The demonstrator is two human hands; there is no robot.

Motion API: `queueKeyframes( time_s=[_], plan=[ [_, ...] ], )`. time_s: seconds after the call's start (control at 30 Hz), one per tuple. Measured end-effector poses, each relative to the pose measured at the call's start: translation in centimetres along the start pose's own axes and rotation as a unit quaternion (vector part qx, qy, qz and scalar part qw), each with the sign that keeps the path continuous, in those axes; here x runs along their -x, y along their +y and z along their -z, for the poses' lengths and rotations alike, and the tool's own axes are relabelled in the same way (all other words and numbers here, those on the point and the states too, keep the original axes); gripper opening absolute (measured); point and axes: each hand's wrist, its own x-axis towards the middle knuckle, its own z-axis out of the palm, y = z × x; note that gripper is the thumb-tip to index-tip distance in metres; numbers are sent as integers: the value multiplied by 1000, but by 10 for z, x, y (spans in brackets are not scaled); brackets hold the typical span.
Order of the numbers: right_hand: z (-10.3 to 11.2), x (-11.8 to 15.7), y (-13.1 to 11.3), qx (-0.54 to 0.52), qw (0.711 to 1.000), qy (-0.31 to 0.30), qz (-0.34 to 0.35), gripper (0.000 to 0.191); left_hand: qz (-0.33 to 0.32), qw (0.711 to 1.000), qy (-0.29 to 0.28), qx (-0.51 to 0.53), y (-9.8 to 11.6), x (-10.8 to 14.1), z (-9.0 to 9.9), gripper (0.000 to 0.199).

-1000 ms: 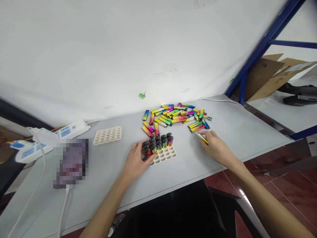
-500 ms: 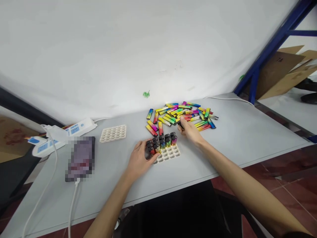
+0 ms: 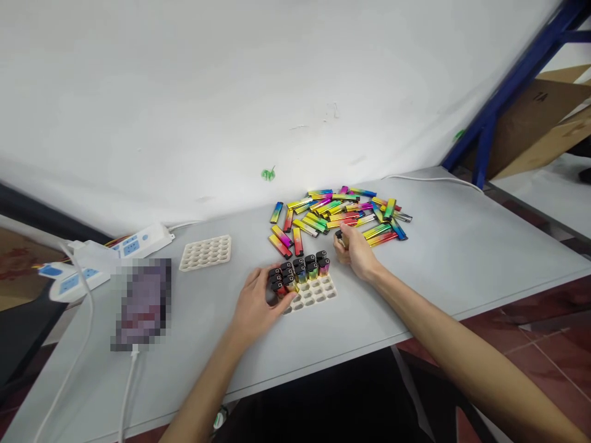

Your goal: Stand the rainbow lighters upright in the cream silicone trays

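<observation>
A cream tray [image 3: 325,296] with rows of holes lies near the table's front, several black-topped lighters [image 3: 312,269] upright in its back and left holes. My left hand [image 3: 256,304] curls around its left end, thumb in front and fingers behind, against the lighters there. Just beyond its right back corner, my right hand [image 3: 359,251] is closed on a lighter [image 3: 340,236]; the black end shows and the fingers cover most of the body. Behind both hands spreads a loose pile of shiny multicoloured lighters [image 3: 344,216], lying flat.
A second cream holed tray [image 3: 205,253] lies to the left, with no lighters in it. Farther left are a blurred-out phone-like device [image 3: 143,301] on a white cable and white power strips [image 3: 132,247]. A white wall [image 3: 221,111] rises behind the table; a blue frame [image 3: 484,147] stands at right.
My right hand has drawn back slightly from the pile with the lighter. My left hand keeps its hold at the tray's left end. The camera view has shifted a little.
</observation>
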Motion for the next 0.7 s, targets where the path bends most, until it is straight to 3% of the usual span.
queueKeyframes(
  time_s=[0.13, 0.4, 0.6, 0.7],
  plan=[
    [0, 2, 1, -99, 995, -15, -3, 56, -8, 1000, 1, -1, 0, 0, 1, 51],
    [-2, 10, -4, -89, 993, -50, 58, 41, -6, 1000, 7, -14, 0, 0, -1, 51],
    [-3, 6, 0, -131, 991, -25, -4, 62, -1, 1000, 1, -17, -1, 1, -1, 51],
    [-2, 4, 3, -135, 991, -4, -16, 63, -6, 1000, 3, -16, -1, 0, 0, 51]
  ],
)
